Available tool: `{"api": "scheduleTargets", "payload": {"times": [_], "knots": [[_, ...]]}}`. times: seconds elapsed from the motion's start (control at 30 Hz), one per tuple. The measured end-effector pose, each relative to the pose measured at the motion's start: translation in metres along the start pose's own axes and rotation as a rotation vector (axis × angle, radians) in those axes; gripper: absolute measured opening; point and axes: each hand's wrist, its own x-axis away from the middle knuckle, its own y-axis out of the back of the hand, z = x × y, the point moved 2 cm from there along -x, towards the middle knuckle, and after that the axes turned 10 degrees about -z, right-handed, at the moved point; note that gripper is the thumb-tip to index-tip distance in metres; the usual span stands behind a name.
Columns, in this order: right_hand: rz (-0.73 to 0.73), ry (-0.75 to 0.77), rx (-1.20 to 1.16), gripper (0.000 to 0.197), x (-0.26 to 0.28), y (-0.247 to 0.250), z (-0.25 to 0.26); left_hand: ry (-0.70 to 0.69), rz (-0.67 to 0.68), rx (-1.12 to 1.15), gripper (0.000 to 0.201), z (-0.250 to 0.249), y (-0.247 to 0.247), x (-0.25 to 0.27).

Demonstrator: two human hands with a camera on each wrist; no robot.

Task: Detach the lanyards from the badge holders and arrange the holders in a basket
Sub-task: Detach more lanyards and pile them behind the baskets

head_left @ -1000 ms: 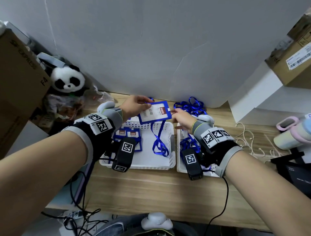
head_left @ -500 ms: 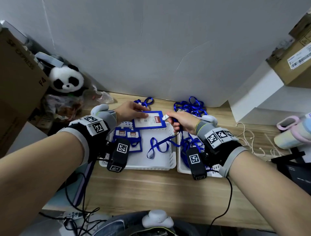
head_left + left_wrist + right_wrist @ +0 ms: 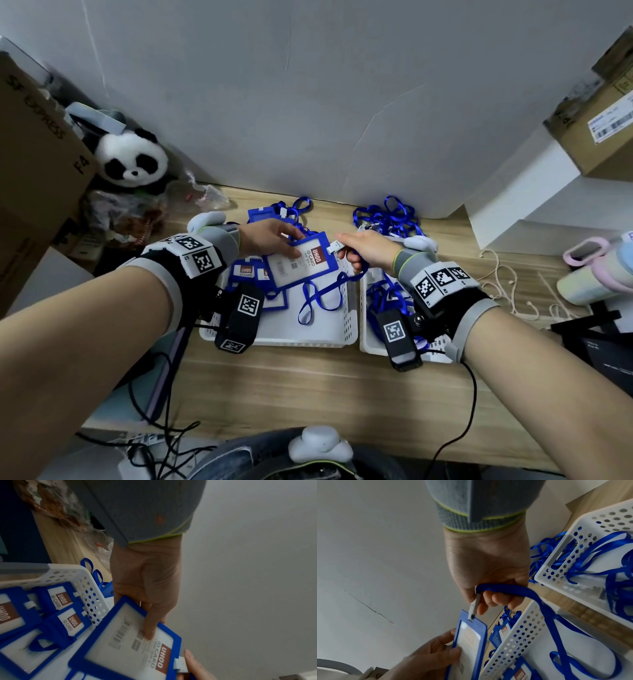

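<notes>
holder (image 3: 301, 263) under hands, clip (image 3: 473, 607) half-hidden

badge holder (image 3: 301, 265) lower, nearer basket (image 3: 346, 337)

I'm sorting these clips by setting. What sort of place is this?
Probably an office or storeroom corner, not a home kitchen or workshop: a wooden desk pushed against a plain white partition, cardboard shipping boxes stacked at the sides, and white baskets of ID badge holders.
</notes>
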Motion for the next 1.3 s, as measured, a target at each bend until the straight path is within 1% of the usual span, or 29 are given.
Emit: {"api": "scheduleTargets", "payload": {"times": [0.1, 0.2, 0.3, 0.43, 0.57, 0.7, 0.87, 1.0, 1.07, 1.17, 1.23, 1.3], "knots": [[0.003, 0.03, 0.036, 0.041, 0.004, -0.002, 0.004, -0.014, -0.029, -0.092, 0.036, -0.001, -0.005, -0.001], [-0.006, -0.003, 0.027, 0.041, 0.006, -0.001, 0.007, -0.052, -0.092, -0.134, 0.04, -0.006, -0.006, -0.003], [-0.021, -0.075, -0.022, 0.04, 0.006, 0.001, 0.01, -0.114, -0.137, -0.155, 0.043, -0.01, -0.007, -0.004], [-0.006, -0.156, -0.072, 0.041, 0.008, 0.003, 0.014, -0.179, -0.169, -0.152, 0.041, -0.015, -0.007, -0.003], [0.003, -0.209, -0.099, 0.039, 0.009, 0.005, 0.014, -0.232, -0.164, -0.164, 0.035, -0.017, -0.008, -0.002], [-0.005, -0.269, -0.11, 0.038, 0.007, 0.006, 0.013, -0.282, -0.179, -0.197, 0.036, -0.019, -0.008, -0.001], [-0.017, -0.311, -0.119, 0.039, 0.006, 0.006, 0.013, -0.299, -0.189, -0.224, 0.039, -0.021, -0.009, -0.001], [-0.023, -0.35, -0.194, 0.041, 0.003, 0.009, 0.008, -0.312, -0.185, -0.164, 0.033, -0.024, -0.011, -0.002], [-0.048, -0.312, -0.201, 0.042, 0.001, 0.009, 0.006, -0.288, -0.18, -0.144, 0.034, -0.026, -0.011, -0.003], [-0.117, -0.14, -0.103, 0.04, 0.001, 0.009, 0.006, -0.219, -0.189, -0.091, 0.037, -0.024, -0.009, -0.005], [-0.082, -0.022, -0.072, 0.037, 0.002, 0.01, 0.004, -0.16, -0.173, -0.03, 0.038, -0.02, -0.006, -0.007], [-0.054, 0.03, -0.052, 0.031, 0.004, 0.011, 0.001, -0.112, -0.125, 0.033, 0.031, -0.015, -0.006, -0.007]]}}
